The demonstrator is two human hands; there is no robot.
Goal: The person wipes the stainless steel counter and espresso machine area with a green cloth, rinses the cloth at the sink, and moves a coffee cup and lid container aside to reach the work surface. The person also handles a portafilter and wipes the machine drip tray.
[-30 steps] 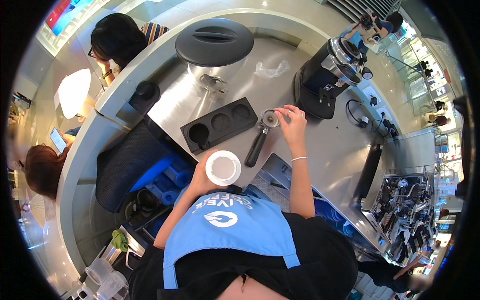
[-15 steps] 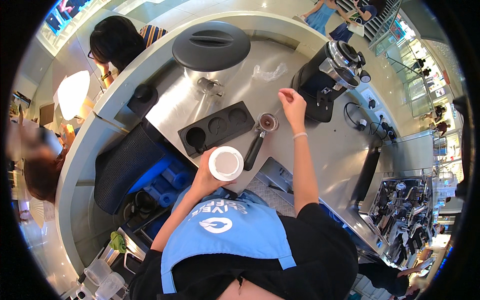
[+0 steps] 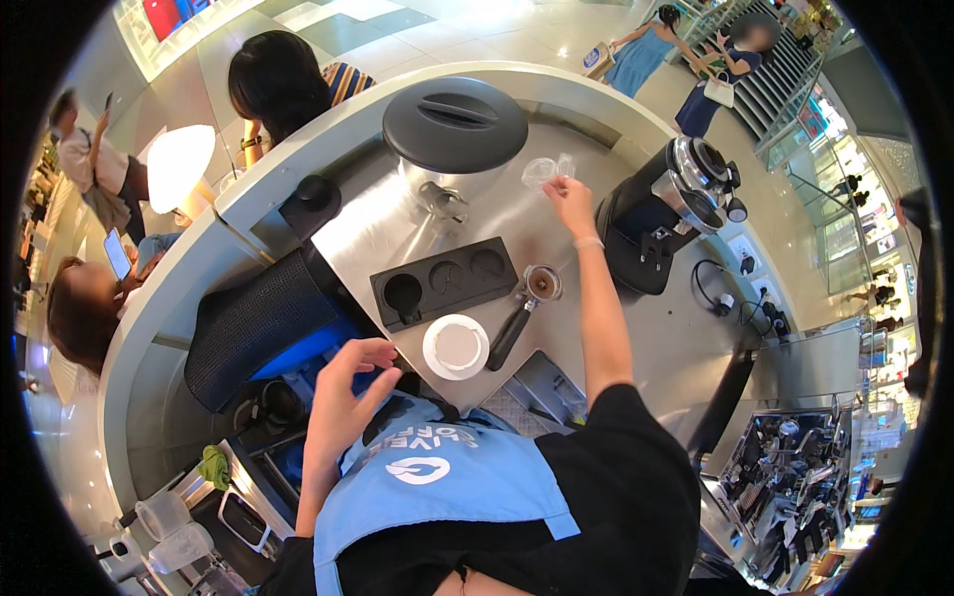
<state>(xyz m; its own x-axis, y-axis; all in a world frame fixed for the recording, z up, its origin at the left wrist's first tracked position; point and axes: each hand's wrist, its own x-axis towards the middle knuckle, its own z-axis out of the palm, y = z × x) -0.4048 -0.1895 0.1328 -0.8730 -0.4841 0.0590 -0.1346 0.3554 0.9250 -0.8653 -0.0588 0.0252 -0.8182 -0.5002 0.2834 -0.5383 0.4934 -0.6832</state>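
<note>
Lamp [image 3: 181, 167]: glaring white — detail washed out
Steel counter [image 3: 358, 223]: brightly lit, streaked with glare
White ledge [image 3: 159, 288]: bowed by fisheye distortion

Looks like a coffee bar set in a bright public hall, judging by the grinder [image 3: 636, 223], portafilter [image 3: 516, 330] and black three-well stand [image 3: 422, 290] on a steel surface [image 3: 658, 348], with a curved white ledge [image 3: 169, 308] around it and tiled floor [image 3: 517, 45] and stairs [image 3: 782, 74] beyond.
</note>
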